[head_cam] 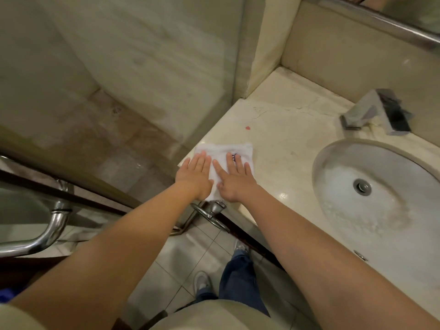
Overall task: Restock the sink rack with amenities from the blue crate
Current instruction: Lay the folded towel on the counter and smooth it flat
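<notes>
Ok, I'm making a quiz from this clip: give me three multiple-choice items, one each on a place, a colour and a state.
1. Where is the towel? A on the counter, left of the basin; B in the basin; C right of the basin.
2. Its colour? A blue; B white; C green.
3. How do the left hand and right hand lie on it? A fisted; B one lifted; C both flat.
Answers: 1A, it lies at the counter's left edge, apart from the basin; 2B, the cloth is white; 3C, both press it with straight fingers.
</notes>
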Demonstrator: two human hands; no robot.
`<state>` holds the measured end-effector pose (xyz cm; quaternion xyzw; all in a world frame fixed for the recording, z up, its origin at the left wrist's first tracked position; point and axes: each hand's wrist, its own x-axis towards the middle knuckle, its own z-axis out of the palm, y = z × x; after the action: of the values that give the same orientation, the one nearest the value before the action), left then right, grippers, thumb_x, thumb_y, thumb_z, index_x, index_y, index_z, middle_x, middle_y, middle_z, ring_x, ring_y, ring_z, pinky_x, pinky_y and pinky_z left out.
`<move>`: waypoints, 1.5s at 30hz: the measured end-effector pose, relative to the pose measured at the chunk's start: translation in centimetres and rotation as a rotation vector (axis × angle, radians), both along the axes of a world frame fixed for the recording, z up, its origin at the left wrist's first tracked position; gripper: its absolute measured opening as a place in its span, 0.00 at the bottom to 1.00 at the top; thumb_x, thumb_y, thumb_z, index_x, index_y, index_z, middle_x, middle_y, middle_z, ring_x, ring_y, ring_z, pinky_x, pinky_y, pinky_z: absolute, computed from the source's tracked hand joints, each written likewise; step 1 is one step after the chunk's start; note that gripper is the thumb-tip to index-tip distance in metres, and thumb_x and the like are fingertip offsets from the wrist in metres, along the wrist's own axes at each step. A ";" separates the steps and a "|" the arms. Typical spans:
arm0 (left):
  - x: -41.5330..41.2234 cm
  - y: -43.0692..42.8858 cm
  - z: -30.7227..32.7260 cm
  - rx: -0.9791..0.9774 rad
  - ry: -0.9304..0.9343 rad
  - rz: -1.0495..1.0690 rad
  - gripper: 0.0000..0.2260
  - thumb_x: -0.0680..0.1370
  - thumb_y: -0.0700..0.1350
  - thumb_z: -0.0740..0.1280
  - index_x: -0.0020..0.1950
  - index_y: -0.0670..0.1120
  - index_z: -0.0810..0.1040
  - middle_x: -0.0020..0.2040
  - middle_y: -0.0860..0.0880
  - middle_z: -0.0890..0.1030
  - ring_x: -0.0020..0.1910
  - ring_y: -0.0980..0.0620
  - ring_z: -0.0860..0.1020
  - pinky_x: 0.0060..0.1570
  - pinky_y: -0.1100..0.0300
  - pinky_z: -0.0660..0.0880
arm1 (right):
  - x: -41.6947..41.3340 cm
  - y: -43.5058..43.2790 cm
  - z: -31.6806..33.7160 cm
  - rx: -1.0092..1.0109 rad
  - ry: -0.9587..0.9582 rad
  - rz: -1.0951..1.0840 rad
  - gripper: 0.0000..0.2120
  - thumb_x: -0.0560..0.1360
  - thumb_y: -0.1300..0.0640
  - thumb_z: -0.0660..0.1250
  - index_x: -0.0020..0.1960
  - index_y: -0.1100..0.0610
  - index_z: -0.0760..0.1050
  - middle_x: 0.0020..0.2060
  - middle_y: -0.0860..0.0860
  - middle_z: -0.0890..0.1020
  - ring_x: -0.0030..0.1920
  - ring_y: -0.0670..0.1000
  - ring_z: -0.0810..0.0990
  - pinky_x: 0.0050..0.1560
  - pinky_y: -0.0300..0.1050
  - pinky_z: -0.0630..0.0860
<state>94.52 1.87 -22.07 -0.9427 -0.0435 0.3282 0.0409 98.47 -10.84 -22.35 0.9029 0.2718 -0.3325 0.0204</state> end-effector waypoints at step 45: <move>36.0 -8.6 0.0 -0.057 -0.116 -0.212 0.31 0.83 0.55 0.47 0.79 0.42 0.35 0.78 0.44 0.34 0.78 0.48 0.36 0.77 0.52 0.40 | 32.3 -9.2 -1.0 0.120 -0.038 -0.374 0.30 0.83 0.46 0.48 0.79 0.43 0.36 0.77 0.49 0.31 0.76 0.51 0.29 0.77 0.53 0.35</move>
<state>130.55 -6.76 -22.10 -0.9603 0.0633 0.2679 0.0458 130.76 -20.02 -23.36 0.9434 0.1181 -0.2965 -0.0905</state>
